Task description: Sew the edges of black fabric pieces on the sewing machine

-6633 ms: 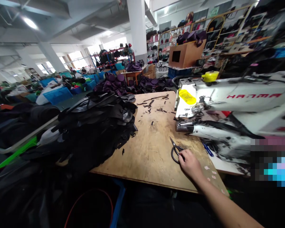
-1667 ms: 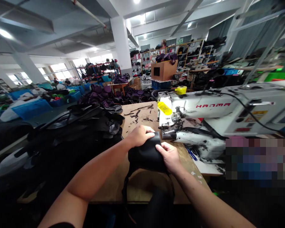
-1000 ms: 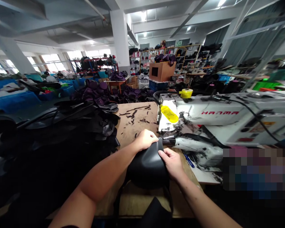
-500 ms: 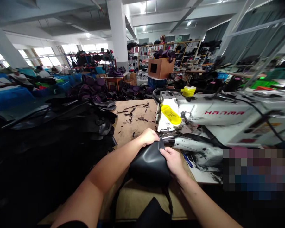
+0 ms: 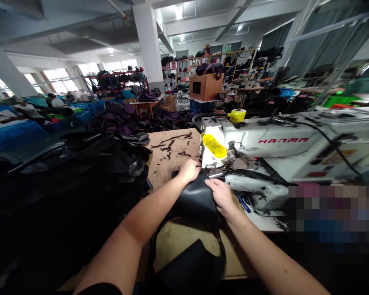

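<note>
A smooth black leather-like bag piece (image 5: 195,200) hangs between my hands at the head of a white sewing machine (image 5: 273,139). My left hand (image 5: 190,170) is closed on its upper left edge, close to the needle area. With thumb and fingers, my right hand (image 5: 220,194) grips its upper right edge, beside the machine's narrow arm (image 5: 249,184). The needle and the edge under it are too small to make out. Dark straps trail from the piece down to another black panel (image 5: 193,266) near my body.
Black material (image 5: 80,213) is heaped along the left. Dark scraps (image 5: 169,149) litter the wooden tabletop (image 5: 162,172). A yellow tag-like piece (image 5: 214,146) is on the machine head, and a blue-handled tool (image 5: 244,204) lies under its arm. Purple pieces (image 5: 119,116) are piled behind.
Both hands and the black bag piece have shifted away from me toward the machine head. More of the lower black panel shows. The view has turned slightly.
</note>
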A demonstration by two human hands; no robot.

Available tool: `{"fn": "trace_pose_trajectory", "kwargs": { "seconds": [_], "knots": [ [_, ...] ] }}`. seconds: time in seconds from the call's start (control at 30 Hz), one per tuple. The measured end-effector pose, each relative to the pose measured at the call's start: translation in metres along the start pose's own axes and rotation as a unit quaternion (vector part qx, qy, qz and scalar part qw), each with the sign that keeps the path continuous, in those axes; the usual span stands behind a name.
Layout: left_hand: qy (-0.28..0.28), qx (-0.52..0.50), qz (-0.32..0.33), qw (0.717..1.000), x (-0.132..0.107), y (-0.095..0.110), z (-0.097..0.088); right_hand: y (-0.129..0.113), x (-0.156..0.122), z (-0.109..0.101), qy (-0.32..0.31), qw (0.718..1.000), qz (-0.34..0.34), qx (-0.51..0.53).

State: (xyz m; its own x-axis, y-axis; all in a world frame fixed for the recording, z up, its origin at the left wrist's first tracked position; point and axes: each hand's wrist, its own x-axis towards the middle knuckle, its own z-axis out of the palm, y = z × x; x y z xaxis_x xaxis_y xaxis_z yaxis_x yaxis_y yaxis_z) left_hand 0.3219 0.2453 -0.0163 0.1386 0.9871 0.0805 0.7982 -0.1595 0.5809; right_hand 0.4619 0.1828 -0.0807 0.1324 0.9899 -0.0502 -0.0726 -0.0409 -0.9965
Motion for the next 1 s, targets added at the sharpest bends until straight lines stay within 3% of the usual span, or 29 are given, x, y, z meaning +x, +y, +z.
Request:
{"fn": "trace_pose_trajectory", "kwargs": {
  "seconds": [0.1, 0.13, 0.23, 0.3, 0.37, 0.43, 0.53, 0.67, 0.77, 0.87, 1.0],
  "knots": [
    [0.145, 0.159, 0.123, 0.969, -0.05, 0.001, 0.014, 0.005, -0.004, -0.003, -0.006, 1.0, -0.011, 0.028],
    [0.162, 0.187, 0.175, 0.953, -0.073, -0.002, 0.024, 0.01, -0.008, -0.007, -0.016, 0.999, -0.018, 0.042],
    [0.146, 0.266, 0.337, 0.891, -0.135, -0.026, 0.064, 0.035, -0.03, -0.023, -0.061, 0.995, -0.023, 0.076],
    [0.147, 0.314, 0.366, 0.863, -0.159, -0.045, 0.085, 0.055, -0.046, -0.035, -0.072, 0.995, -0.01, 0.068],
    [0.146, 0.337, 0.365, 0.855, -0.167, -0.059, 0.095, 0.072, -0.061, -0.044, -0.083, 0.995, 0.006, 0.053],
    [0.141, 0.336, 0.36, 0.859, -0.168, -0.062, 0.088, 0.08, -0.072, -0.05, -0.122, 0.992, 0.005, 0.033],
    [0.114, 0.314, 0.356, 0.873, -0.172, -0.049, 0.058, 0.081, -0.083, -0.052, -0.173, 0.984, -0.034, -0.023],
    [0.037, 0.294, 0.337, 0.894, -0.184, -0.02, 0.009, 0.074, -0.097, -0.053, -0.122, 0.98, -0.059, -0.148],
    [-0.037, 0.301, 0.342, 0.889, -0.183, -0.001, -0.016, 0.059, -0.107, -0.064, -0.116, 0.97, -0.074, -0.199],
    [-0.086, 0.293, 0.334, 0.892, -0.172, 0.012, -0.025, 0.029, -0.11, -0.079, -0.16, 0.963, -0.076, -0.204],
    [-0.104, 0.285, 0.319, 0.898, -0.151, 0.02, -0.021, -0.008, -0.094, -0.084, -0.214, 0.957, -0.055, -0.185]
  ]
}}
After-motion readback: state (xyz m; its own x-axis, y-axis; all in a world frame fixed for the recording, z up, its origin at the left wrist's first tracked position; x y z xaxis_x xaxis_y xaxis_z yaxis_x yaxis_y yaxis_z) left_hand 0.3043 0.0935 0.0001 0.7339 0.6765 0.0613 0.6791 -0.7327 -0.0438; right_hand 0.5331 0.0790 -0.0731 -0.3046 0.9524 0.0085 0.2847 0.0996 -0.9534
